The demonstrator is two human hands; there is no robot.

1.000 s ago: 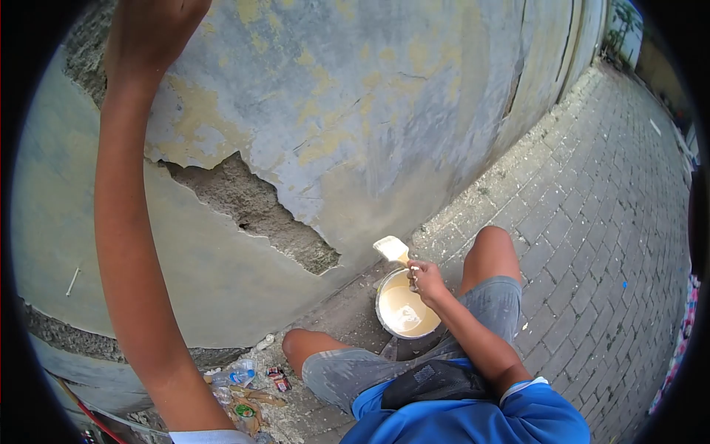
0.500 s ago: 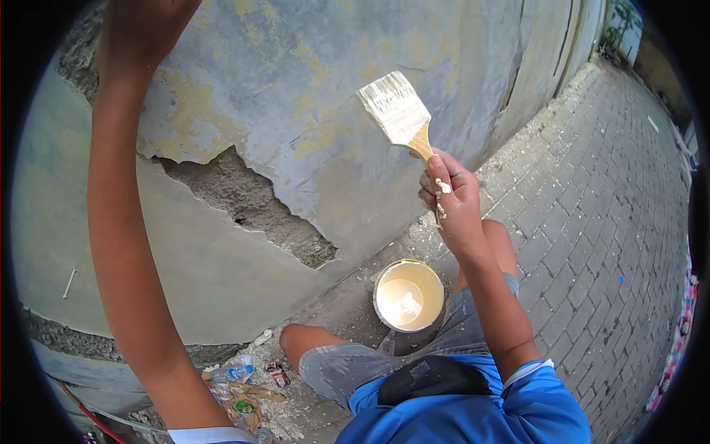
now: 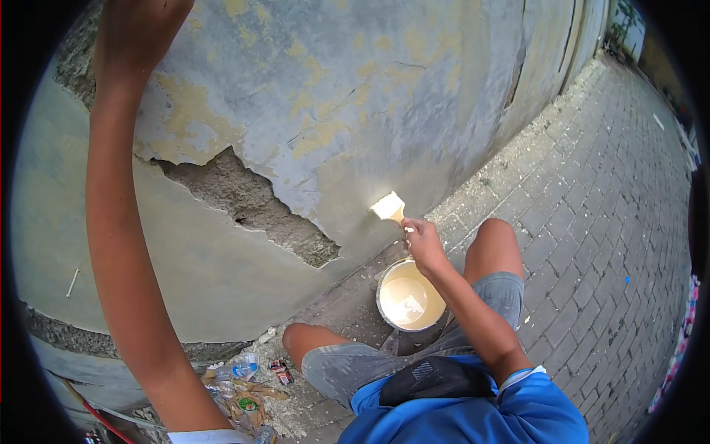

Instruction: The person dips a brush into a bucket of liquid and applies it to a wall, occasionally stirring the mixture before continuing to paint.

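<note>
My right hand point(image 3: 423, 243) is closed round the wooden handle of a flat paintbrush point(image 3: 388, 207), its wide bristles coated in cream paint. The brush is close to the lower wall point(image 3: 355, 177); whether the bristles touch it I cannot tell. Below the hand, a round bucket point(image 3: 411, 295) of cream paint stands on the ground between my knees. My left hand point(image 3: 142, 33) is raised at the top left by the wall, and its fingers are cut off by the frame edge.
A jagged patch of bare rough masonry point(image 3: 244, 200) crosses the peeling wall. Plastic bottles point(image 3: 244, 367) and litter lie at its foot, lower left. Grey paving point(image 3: 584, 244) runs along the right. A small blue scrap point(image 3: 627, 280) lies on it.
My right hand first rose with the brush from beside the bucket, then came down toward the lower wall. My left arm has shifted slightly left.
</note>
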